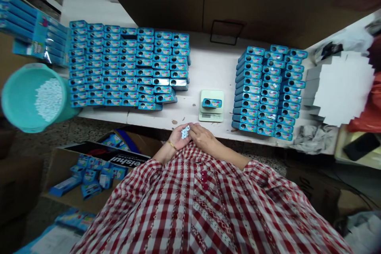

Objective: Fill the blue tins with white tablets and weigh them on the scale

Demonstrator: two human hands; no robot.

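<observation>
My left hand is cupped palm-up at the table's front edge, with a small heap of pale blue-white candies in it. Over that palm, the bent fingers of my right hand come together beside the heap; whether a candy is pinched between them is hidden. Just beyond my hands, a light-coloured digital scale stands on the white table. One small blue tin with a dark round opening lies on the scale's platform.
Rows of similar blue tins fill the left, with more tins stacked on the right. A turquoise bucket of pale candies stands far left. Below it, an open carton holds blue packs. White card and a dark phone are at right.
</observation>
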